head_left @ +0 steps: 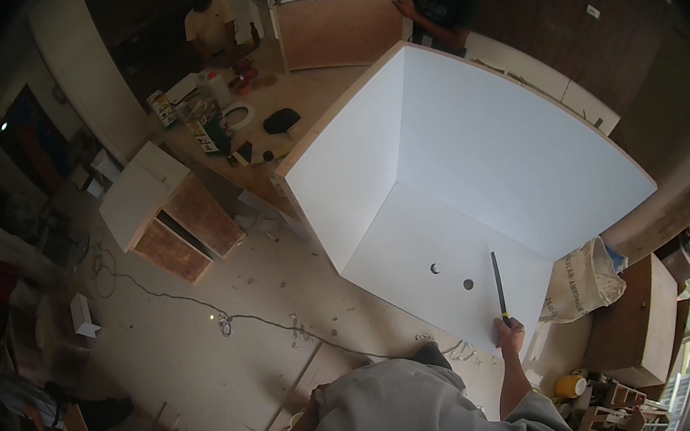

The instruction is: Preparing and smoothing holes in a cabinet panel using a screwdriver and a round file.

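My right hand (509, 333) is closed round the yellow-and-black handle of a long, dark, narrow file (498, 281). The tool points away from me over the bottom panel of a big white open cabinet box (391, 244); I cannot tell whether its blade touches the panel. To the left of the file, that panel has two small round holes (434, 269). The left forearm (300, 429) is bent close against my grey shirt, and its hand is mostly hidden there, so the fingers cannot be made out.
A cable (288, 317) runs across the littered floor. A small cabinet (166, 210) stands left, beside a worktable (270, 152) with bottles and tape. Two people (436, 5) are at the back, one by a brown panel (354, 31). A sack (582, 278) and wooden cabinet (633, 319) stand right.
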Action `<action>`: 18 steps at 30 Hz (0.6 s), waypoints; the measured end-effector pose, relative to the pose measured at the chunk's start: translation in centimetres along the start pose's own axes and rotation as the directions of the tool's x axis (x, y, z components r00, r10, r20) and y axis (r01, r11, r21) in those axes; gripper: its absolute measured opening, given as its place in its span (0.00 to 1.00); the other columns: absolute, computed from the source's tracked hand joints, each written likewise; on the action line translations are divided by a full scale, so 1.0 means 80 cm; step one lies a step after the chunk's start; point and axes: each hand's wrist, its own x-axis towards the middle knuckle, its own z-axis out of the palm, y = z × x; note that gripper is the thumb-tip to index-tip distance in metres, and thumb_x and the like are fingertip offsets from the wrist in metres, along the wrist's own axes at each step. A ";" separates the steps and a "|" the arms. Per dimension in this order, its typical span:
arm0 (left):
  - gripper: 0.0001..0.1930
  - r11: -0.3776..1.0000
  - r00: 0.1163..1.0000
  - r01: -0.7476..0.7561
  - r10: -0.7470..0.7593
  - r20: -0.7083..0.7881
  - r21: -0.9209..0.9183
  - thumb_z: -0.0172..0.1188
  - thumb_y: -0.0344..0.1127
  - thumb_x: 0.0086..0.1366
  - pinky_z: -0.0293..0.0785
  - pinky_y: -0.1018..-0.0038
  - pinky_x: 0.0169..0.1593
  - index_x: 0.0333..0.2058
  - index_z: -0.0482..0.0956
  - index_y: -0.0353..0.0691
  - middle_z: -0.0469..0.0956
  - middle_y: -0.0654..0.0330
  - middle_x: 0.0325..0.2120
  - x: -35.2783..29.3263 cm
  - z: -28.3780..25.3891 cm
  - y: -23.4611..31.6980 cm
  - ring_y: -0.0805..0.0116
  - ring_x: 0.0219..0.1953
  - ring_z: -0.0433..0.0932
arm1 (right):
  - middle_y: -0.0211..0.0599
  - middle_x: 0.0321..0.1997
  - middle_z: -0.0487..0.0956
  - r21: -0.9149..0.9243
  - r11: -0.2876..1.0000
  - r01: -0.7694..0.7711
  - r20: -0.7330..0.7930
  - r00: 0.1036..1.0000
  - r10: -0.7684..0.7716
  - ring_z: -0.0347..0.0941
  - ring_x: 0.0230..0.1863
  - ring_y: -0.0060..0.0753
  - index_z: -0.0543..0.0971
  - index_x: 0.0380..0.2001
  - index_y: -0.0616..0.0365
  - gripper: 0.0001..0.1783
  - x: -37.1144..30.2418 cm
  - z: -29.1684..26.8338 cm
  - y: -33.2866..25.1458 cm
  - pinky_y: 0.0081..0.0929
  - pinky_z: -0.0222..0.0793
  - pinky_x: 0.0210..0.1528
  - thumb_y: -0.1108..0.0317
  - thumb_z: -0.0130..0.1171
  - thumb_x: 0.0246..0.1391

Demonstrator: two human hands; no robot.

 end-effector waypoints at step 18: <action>0.28 1.000 1.000 -0.001 0.001 0.005 0.002 0.66 0.41 0.61 0.80 0.60 0.63 0.61 0.84 0.45 0.87 0.50 0.53 0.001 0.002 -0.002 0.54 0.57 0.85 | 0.34 0.15 0.75 0.012 1.000 0.009 -0.008 1.000 -0.009 0.71 0.12 0.30 0.78 0.23 0.63 0.21 0.001 0.001 0.004 0.34 0.70 0.15 0.55 0.71 0.53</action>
